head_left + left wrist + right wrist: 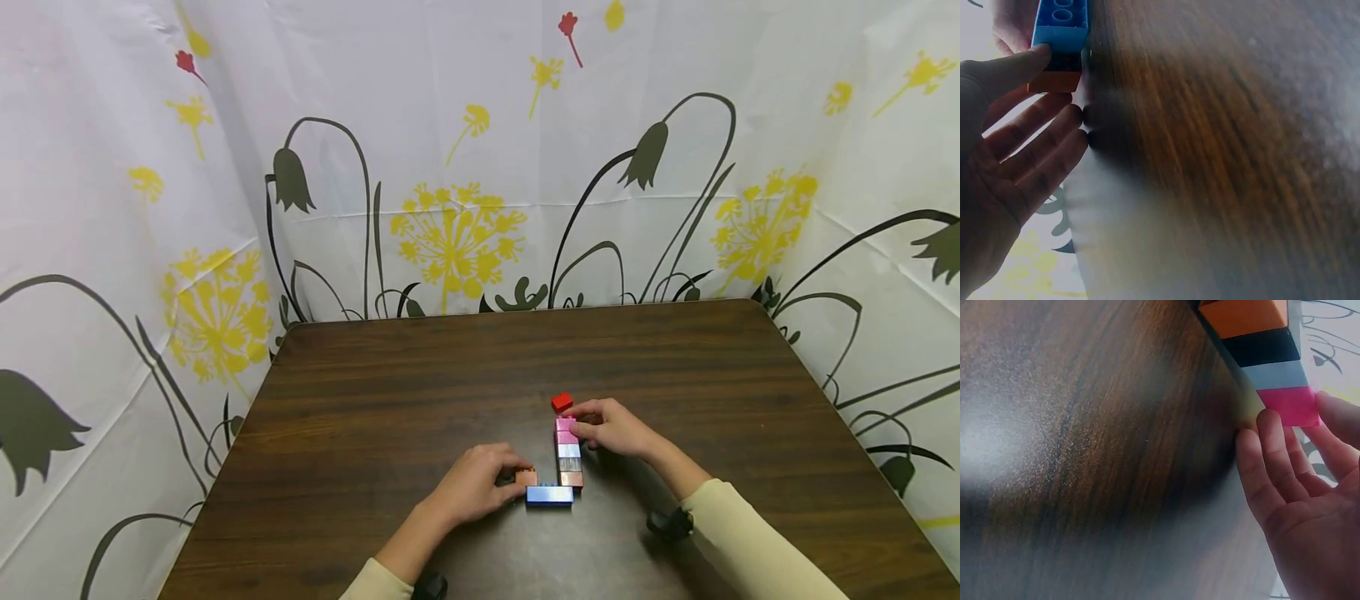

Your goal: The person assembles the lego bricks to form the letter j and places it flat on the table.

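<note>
Toy building bricks form an angled row on the table. My left hand (pixel 478 483) pinches an orange brick (pixel 526 477) between thumb and fingers, beside the long blue brick (pixel 549 497) at the near end. In the left wrist view the blue brick (pixel 1063 34) lies past the thumb tip, with the orange brick (pixel 1054 82) near the fingertips. At the row's far end, my right hand (pixel 611 427) grips a pink brick (pixel 566 430). White (pixel 1277 376), black (pixel 1263 350) and orange bricks (pixel 1247 317) continue the row in the right wrist view.
A loose red brick (pixel 562 402) lies just beyond the pink end. All of this is on a dark wood-grain table (pixel 390 383). A white flower-print curtain (pixel 480 100) hangs behind the table and along its sides.
</note>
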Action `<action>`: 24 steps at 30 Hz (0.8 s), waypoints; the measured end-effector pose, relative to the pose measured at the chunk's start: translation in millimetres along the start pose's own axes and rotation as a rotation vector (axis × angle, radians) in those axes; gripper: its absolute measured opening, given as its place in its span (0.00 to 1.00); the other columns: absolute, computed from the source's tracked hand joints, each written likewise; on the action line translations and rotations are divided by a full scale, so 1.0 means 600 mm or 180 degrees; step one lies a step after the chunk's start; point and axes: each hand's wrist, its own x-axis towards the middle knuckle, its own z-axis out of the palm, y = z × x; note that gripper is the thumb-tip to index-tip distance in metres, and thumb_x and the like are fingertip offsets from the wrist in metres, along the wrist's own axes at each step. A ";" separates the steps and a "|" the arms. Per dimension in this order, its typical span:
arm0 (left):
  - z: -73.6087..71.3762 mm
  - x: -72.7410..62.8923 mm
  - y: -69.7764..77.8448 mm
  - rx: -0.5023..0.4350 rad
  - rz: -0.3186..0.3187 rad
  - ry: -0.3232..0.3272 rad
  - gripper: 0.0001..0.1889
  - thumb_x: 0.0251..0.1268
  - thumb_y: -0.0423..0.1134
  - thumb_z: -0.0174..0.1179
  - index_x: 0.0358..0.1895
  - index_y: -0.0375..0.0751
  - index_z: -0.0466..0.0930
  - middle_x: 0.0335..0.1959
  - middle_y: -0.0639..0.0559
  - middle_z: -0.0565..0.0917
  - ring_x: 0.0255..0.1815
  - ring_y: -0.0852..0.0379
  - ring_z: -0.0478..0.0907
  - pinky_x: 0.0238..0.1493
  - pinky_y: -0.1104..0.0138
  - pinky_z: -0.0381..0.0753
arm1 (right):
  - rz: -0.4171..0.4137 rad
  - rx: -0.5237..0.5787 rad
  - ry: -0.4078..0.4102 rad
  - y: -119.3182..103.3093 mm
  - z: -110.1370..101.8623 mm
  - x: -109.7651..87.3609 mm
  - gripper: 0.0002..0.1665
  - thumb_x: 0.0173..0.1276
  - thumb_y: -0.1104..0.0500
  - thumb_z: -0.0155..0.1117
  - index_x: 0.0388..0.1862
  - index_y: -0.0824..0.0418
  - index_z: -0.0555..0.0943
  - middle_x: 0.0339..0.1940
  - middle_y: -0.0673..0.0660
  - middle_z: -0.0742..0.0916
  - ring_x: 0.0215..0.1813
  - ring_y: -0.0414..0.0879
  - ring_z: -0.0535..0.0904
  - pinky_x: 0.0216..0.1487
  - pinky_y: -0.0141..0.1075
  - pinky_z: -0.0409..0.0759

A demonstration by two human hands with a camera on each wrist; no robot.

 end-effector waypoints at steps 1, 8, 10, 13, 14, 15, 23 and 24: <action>0.000 0.001 0.001 -0.0007 0.0000 0.0006 0.10 0.62 0.44 0.68 0.45 0.48 0.87 0.33 0.63 0.81 0.33 0.63 0.78 0.37 0.72 0.73 | 0.0036 -0.0029 -0.0011 0.001 0.000 0.002 0.19 0.71 0.59 0.62 0.57 0.66 0.80 0.43 0.61 0.82 0.28 0.51 0.79 0.30 0.41 0.79; 0.002 0.005 0.001 0.0112 -0.0035 0.0010 0.09 0.65 0.45 0.66 0.45 0.48 0.88 0.33 0.64 0.82 0.33 0.65 0.77 0.38 0.69 0.75 | 0.0126 -0.0144 -0.0046 0.005 0.001 0.010 0.19 0.71 0.58 0.61 0.58 0.65 0.80 0.34 0.56 0.81 0.26 0.50 0.77 0.27 0.38 0.75; 0.003 0.005 0.000 0.0134 -0.0066 -0.0001 0.09 0.65 0.44 0.65 0.45 0.49 0.88 0.34 0.64 0.82 0.33 0.66 0.76 0.39 0.68 0.75 | 0.0104 -0.0144 -0.0039 0.005 0.001 0.011 0.19 0.71 0.59 0.61 0.57 0.65 0.80 0.34 0.56 0.81 0.25 0.49 0.77 0.27 0.37 0.74; 0.005 0.006 -0.001 0.0154 -0.0095 -0.0017 0.09 0.65 0.44 0.65 0.45 0.49 0.87 0.35 0.63 0.83 0.34 0.66 0.76 0.40 0.67 0.76 | 0.0094 -0.0140 -0.0034 0.005 0.001 0.013 0.18 0.71 0.60 0.61 0.57 0.66 0.80 0.35 0.57 0.80 0.25 0.48 0.76 0.26 0.37 0.73; 0.005 0.006 -0.001 0.0156 -0.0101 -0.0024 0.09 0.65 0.44 0.65 0.45 0.49 0.87 0.35 0.63 0.83 0.34 0.66 0.76 0.41 0.66 0.76 | 0.0098 -0.0141 -0.0031 0.006 0.001 0.013 0.18 0.72 0.60 0.61 0.57 0.66 0.80 0.34 0.57 0.80 0.24 0.48 0.76 0.26 0.36 0.73; 0.005 0.006 -0.002 0.0154 -0.0108 -0.0032 0.09 0.65 0.44 0.65 0.45 0.48 0.87 0.35 0.63 0.83 0.34 0.67 0.76 0.41 0.66 0.77 | 0.0094 -0.0144 -0.0033 0.006 0.002 0.013 0.18 0.72 0.60 0.61 0.57 0.66 0.80 0.34 0.57 0.80 0.24 0.48 0.76 0.26 0.36 0.73; 0.004 0.008 -0.004 0.0154 -0.0166 -0.0147 0.12 0.62 0.44 0.68 0.48 0.49 0.87 0.37 0.62 0.83 0.37 0.67 0.76 0.44 0.65 0.77 | 0.0158 -0.0129 0.0054 0.004 -0.004 0.015 0.18 0.71 0.59 0.62 0.56 0.67 0.80 0.42 0.59 0.83 0.27 0.48 0.78 0.30 0.39 0.78; 0.003 0.008 -0.004 0.0158 -0.0178 -0.0167 0.13 0.61 0.44 0.68 0.48 0.49 0.86 0.37 0.62 0.83 0.38 0.67 0.76 0.45 0.64 0.77 | 0.0160 -0.0146 0.0123 0.005 -0.005 0.015 0.17 0.71 0.60 0.62 0.55 0.67 0.81 0.42 0.59 0.84 0.28 0.49 0.78 0.30 0.40 0.79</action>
